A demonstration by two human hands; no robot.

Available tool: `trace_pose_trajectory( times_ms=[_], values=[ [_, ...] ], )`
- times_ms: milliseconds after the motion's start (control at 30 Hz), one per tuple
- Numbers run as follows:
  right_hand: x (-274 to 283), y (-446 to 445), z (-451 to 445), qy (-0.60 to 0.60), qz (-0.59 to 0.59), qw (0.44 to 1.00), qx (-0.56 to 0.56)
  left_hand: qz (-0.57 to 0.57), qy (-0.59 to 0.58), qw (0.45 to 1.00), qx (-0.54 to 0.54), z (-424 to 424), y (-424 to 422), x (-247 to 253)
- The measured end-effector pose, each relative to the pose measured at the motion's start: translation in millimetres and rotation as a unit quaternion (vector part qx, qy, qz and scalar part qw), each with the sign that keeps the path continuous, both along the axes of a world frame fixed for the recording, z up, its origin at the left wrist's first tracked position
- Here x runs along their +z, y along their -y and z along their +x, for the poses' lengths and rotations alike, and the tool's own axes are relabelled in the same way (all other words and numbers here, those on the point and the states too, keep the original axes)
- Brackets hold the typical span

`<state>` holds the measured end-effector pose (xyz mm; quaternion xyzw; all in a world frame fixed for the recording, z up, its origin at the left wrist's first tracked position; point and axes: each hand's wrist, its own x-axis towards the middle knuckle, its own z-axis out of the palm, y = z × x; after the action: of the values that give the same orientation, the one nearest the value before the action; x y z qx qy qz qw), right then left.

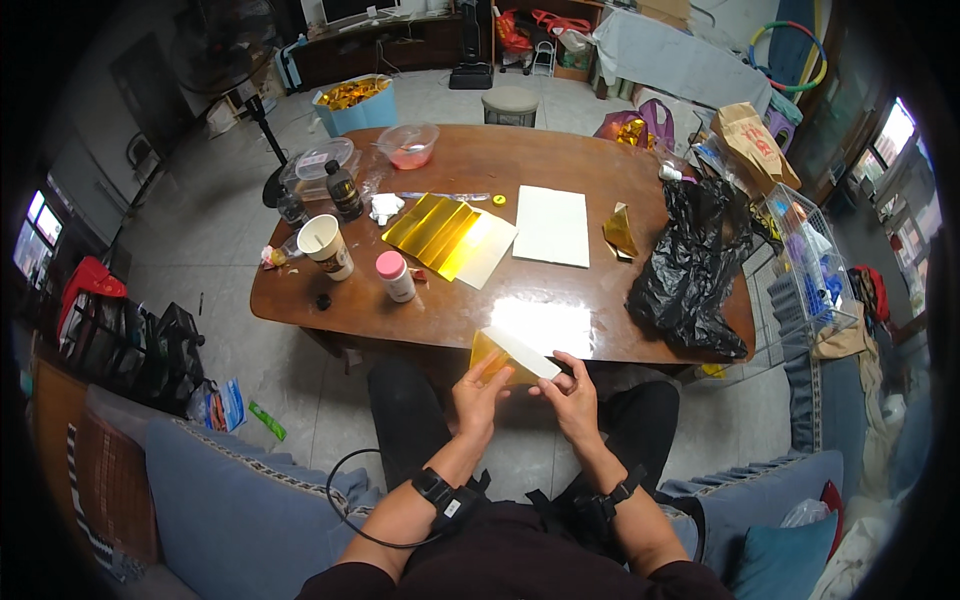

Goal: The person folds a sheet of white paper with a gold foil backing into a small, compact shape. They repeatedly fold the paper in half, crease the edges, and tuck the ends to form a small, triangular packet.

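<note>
Between my hands is a sheet of gold foil paper (487, 356) with a white flap folded slantwise across it. My left hand (480, 394) pinches the gold side, thumb on top. At the white flap's lower right corner, my right hand (571, 397) grips the paper with thumb and fingertips. Both hands are above my lap, just off the table's near edge. Farther in on the wooden table (465, 319) lie fanned gold foil sheets (431, 232) partly over pale paper, a stack of white paper (552, 225), and a folded gold piece (619, 231) standing to the right.
A black plastic bag (694, 270) covers the table's right end. Toward the left stand a pink-capped bottle (395, 277), a paper cup (326, 247), a dark bottle (343, 191) and a plastic bowl (409, 146). Beyond the table is a blue box of gold pieces (356, 112).
</note>
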<state>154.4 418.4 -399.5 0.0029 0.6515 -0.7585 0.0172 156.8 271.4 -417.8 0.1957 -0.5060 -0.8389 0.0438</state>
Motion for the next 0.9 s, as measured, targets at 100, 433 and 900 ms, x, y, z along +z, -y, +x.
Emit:
trace_pose_trajectory(
  times_ms=[100, 433, 900],
  values=[
    [5, 11, 2, 0.105, -0.129, 0.985, -0.044, -0.028, -0.023, 0.999, 0.032, -2, -4, -1],
    [-1, -23, -38, 0.128, -0.113, 0.978, -0.117, -0.19, -0.148, 0.971, 0.004, 16, 25, -14],
    [23, -59, -34, 0.203, -0.014, 0.96, 0.19, -0.066, 0.004, 0.909, -0.411, -13, 80, -10]
  ],
)
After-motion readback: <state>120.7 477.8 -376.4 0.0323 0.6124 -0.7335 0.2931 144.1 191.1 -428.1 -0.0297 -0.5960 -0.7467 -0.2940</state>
